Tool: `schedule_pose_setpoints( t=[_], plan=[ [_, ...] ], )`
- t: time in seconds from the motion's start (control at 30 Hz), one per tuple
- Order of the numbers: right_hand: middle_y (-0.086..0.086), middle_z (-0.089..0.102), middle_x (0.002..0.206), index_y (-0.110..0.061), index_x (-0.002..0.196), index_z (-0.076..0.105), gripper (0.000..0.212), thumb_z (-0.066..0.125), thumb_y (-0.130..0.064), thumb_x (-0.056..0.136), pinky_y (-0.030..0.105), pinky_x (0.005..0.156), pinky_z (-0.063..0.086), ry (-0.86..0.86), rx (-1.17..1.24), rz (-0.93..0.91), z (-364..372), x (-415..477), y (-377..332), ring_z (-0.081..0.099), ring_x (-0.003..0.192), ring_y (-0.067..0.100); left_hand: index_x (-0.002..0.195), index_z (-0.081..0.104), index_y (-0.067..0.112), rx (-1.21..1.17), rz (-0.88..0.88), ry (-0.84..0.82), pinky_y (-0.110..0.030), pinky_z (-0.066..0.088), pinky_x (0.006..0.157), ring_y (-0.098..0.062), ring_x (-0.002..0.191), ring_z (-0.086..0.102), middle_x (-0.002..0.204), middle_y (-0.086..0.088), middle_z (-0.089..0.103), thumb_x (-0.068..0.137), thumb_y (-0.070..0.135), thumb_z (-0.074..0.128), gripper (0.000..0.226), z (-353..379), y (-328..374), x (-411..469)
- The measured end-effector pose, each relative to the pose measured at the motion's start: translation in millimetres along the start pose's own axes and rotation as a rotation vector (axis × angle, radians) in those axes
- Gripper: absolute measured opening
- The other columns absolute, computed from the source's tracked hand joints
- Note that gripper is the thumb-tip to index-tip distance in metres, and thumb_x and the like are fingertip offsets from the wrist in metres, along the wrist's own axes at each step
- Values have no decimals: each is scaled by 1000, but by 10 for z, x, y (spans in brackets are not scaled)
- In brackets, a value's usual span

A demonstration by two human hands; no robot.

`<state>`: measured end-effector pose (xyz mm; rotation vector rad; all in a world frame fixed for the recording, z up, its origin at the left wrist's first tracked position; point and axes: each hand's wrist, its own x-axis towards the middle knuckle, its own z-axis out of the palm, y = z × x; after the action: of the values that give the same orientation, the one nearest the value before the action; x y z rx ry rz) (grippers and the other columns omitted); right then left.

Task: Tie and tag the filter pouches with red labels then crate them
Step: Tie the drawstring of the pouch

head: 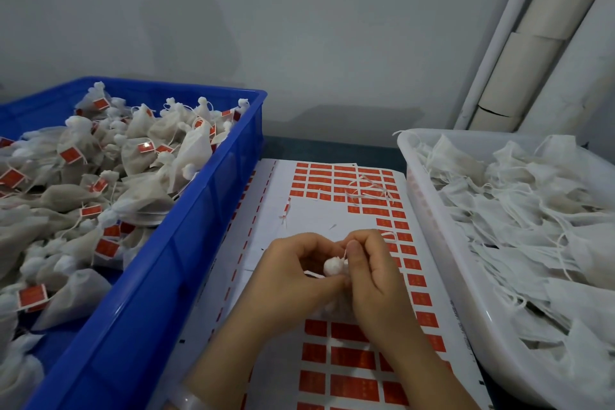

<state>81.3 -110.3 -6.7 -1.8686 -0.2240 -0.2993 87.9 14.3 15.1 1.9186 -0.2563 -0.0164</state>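
Both hands meet over the label sheet (pixel 319 216) in the middle. My left hand (pixel 293 280) grips a white filter pouch (pixel 333 266) from the left; only its gathered top shows between the fingers. My right hand (pixel 372 273) pinches the pouch's thin white string beside that top. The sheet carries rows of red labels (pixel 352 358), with a bare white patch where labels are gone. Tied pouches with red tags (pixel 100 183) fill the blue crate (pixel 186 243) on the left.
A white tray (pixel 442 263) on the right holds several flat untied pouches (pixel 532 216) with loose strings. A few loose white strings (pixel 369 191) lie on the sheet's far end. A grey wall and white pipes (pixel 532 43) stand behind.
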Motion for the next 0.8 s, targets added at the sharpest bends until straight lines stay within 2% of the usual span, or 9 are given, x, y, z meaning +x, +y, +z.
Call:
schedule_pose_setpoints(
  t=[0.07,0.17,0.27,0.5,0.63,0.73,0.8],
  plan=[
    [-35,56,82,-32,84,47,20,31,-46,82,4,66,46,-29,-62,-40,-33,6,-4,56,88,-9,80,65,31,0,-34,-30,-13,53,60,-3,73,67,75,18,67,72,17,78,21,-24,-2,9],
    [-25,58,78,-36,84,46,18,33,-48,84,7,70,47,-100,-140,-99,-73,4,-14,57,86,-5,81,66,24,-30,-156,-131,-21,57,64,-12,71,69,74,7,69,73,11,74,17,-79,-18,19],
    [-23,57,83,-41,84,46,15,35,-47,92,7,72,45,-156,-217,-172,-62,-9,-27,56,87,-2,81,67,18,-63,-231,-218,-25,57,64,-15,67,67,76,-6,67,73,2,67,18,-106,-23,8],
    [-21,54,95,-45,86,42,9,35,-42,89,7,79,43,-225,-260,-227,-18,-18,-23,51,94,-1,91,66,11,-75,-286,-309,-31,56,69,-28,77,65,90,-20,65,77,-4,57,23,-223,-36,4],
    [-20,55,102,-43,89,44,10,34,-43,89,6,82,41,-251,-260,-212,-7,-14,-28,50,97,-3,86,64,11,-58,-278,-307,-24,54,65,-20,70,62,88,-18,64,76,-5,57,21,-270,-26,15],
    [-23,55,103,-44,88,44,15,31,-50,92,7,82,44,-244,-224,-152,-17,-22,-34,52,98,-4,90,65,16,0,-213,-328,-32,59,76,-21,81,68,90,-9,68,73,3,70,22,-267,-7,5],
    [-27,54,103,-43,88,46,20,29,-53,87,8,81,47,-244,-185,-93,-26,-28,-38,53,99,-6,94,66,20,22,-177,-325,-34,58,78,-18,83,69,90,0,70,71,10,77,28,-234,20,-8]
  ],
)
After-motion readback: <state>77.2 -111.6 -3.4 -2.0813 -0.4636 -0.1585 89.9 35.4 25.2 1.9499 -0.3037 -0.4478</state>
